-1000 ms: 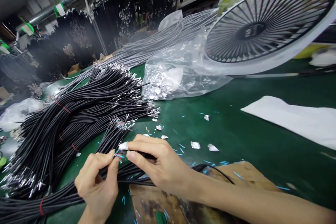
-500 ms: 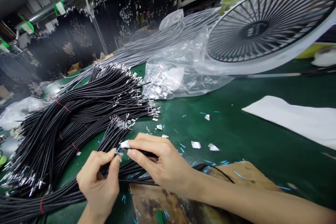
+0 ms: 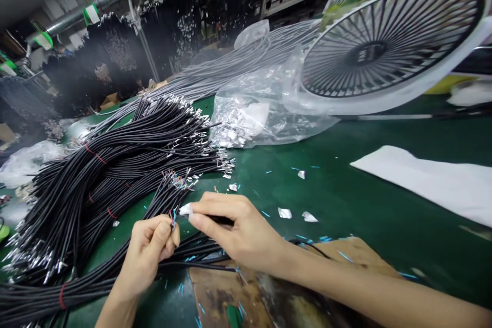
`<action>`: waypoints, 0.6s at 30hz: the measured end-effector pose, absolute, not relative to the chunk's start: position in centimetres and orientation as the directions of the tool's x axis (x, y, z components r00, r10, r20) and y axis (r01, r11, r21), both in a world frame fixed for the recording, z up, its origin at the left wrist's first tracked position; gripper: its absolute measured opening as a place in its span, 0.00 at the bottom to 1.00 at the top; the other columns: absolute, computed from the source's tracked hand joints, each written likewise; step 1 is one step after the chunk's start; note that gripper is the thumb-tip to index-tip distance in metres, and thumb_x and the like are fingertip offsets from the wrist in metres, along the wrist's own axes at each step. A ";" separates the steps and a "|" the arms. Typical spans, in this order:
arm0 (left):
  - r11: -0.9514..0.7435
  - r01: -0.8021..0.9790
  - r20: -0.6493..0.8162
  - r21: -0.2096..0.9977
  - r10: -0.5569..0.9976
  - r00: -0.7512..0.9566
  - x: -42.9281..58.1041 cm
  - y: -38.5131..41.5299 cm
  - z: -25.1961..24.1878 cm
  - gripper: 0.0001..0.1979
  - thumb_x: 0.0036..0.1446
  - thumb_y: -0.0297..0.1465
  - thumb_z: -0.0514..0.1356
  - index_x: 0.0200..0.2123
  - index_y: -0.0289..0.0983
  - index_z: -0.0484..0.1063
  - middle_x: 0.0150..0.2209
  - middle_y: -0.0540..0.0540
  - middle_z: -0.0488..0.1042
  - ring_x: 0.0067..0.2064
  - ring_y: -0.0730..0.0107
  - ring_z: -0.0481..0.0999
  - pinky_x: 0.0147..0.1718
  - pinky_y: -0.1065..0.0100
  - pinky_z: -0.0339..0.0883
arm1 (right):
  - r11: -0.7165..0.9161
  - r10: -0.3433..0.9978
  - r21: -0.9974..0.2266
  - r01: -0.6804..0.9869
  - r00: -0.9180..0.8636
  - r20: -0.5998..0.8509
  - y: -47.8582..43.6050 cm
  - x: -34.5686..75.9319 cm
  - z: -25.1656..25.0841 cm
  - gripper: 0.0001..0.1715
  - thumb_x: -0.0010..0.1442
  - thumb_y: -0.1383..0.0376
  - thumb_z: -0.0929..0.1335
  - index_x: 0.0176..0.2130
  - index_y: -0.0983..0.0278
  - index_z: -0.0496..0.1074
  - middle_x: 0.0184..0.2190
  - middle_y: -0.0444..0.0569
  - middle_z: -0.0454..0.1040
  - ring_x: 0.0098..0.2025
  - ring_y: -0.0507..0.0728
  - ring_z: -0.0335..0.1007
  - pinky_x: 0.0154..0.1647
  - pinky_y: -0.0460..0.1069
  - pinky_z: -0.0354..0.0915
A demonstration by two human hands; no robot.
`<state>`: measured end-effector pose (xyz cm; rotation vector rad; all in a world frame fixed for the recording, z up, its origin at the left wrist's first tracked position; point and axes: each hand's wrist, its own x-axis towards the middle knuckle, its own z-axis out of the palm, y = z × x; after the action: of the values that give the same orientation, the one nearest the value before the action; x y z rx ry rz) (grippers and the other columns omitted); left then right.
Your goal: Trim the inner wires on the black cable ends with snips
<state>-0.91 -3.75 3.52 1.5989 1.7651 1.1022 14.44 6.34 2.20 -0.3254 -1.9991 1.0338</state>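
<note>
My left hand (image 3: 151, 251) is curled shut, pinching the thin coloured wire strands (image 3: 172, 215) that stick out of a black cable end. My right hand (image 3: 234, 228) grips that black cable (image 3: 215, 220) between thumb and fingers, with a bit of silver foil (image 3: 185, 209) at its fingertips. The two hands meet over the green table (image 3: 346, 200), just in front of a large heap of black cable bundles (image 3: 115, 174) tied with red bands.
A clear plastic bag of foil scraps (image 3: 249, 113) lies behind. A white round fan grille (image 3: 388, 46) leans at back right. White sheet (image 3: 430, 182) at right, brown cardboard (image 3: 269, 287) under my forearm. Foil bits (image 3: 284, 212) and blue snippets dot the table.
My left hand has closed tighter and turned its fingers inward around the wire strands. The right hand has stayed almost in place on the cable. The view shifted slightly.
</note>
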 end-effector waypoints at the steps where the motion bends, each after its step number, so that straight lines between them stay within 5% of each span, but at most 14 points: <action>1: -0.020 0.552 0.134 0.834 0.977 -0.167 -1.0 -3.8 3.5 0.27 0.63 0.43 0.46 0.20 0.32 0.66 0.14 0.52 0.54 0.17 0.80 0.52 0.15 0.77 0.51 | 0.601 0.575 -0.788 -0.134 -0.612 0.543 6.4 14.4 2.3 0.14 0.61 0.69 0.61 0.28 0.67 0.72 0.20 0.43 0.63 0.23 0.50 0.58 0.24 0.44 0.53; 5: -0.029 0.559 0.156 0.829 0.971 -0.182 -0.5 -3.7 3.5 0.23 0.62 0.41 0.50 0.23 0.32 0.70 0.18 0.49 0.62 0.20 0.78 0.60 0.18 0.76 0.54 | 0.530 0.615 -0.838 -0.128 -0.622 0.484 6.6 14.4 2.5 0.01 0.55 0.71 0.67 0.31 0.67 0.69 0.24 0.42 0.66 0.26 0.49 0.60 0.26 0.43 0.56; 10: -0.058 0.608 0.199 0.792 0.965 -0.168 0.3 -3.7 3.7 0.15 0.59 0.35 0.54 0.27 0.34 0.75 0.21 0.49 0.68 0.23 0.76 0.64 0.20 0.76 0.55 | 0.717 0.409 -0.671 -0.189 -0.666 0.624 6.9 14.9 2.6 0.10 0.50 0.80 0.65 0.28 0.66 0.63 0.27 0.43 0.64 0.28 0.49 0.58 0.27 0.43 0.55; 14: -0.074 0.631 0.204 0.772 0.970 -0.134 0.0 -3.6 3.9 0.10 0.57 0.32 0.56 0.31 0.36 0.76 0.24 0.49 0.70 0.24 0.75 0.67 0.22 0.76 0.58 | 0.749 0.308 -0.643 -0.159 -0.775 0.551 7.5 15.3 2.8 0.11 0.47 0.80 0.62 0.31 0.67 0.64 0.28 0.45 0.64 0.28 0.50 0.58 0.27 0.44 0.53; 16: -0.078 0.631 0.199 0.772 0.972 -0.124 -0.5 -3.5 3.9 0.09 0.55 0.33 0.58 0.29 0.36 0.76 0.24 0.48 0.70 0.24 0.75 0.67 0.22 0.76 0.59 | 0.652 0.326 -0.733 -0.194 -0.801 0.502 7.6 15.0 2.6 0.07 0.50 0.77 0.62 0.28 0.67 0.63 0.26 0.45 0.63 0.27 0.50 0.57 0.27 0.44 0.53; 18: -0.080 0.625 0.198 0.777 0.973 -0.122 -0.9 -3.3 3.6 0.10 0.53 0.35 0.60 0.26 0.36 0.76 0.24 0.48 0.70 0.24 0.74 0.68 0.21 0.76 0.59 | 0.370 0.387 -0.902 -0.223 -0.846 0.368 7.3 14.4 2.2 0.06 0.54 0.71 0.61 0.25 0.66 0.59 0.21 0.42 0.58 0.23 0.49 0.53 0.24 0.44 0.51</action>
<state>-0.93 -3.30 3.62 1.7218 1.7673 1.0722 14.39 7.34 2.15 -0.1412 -2.1024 1.5039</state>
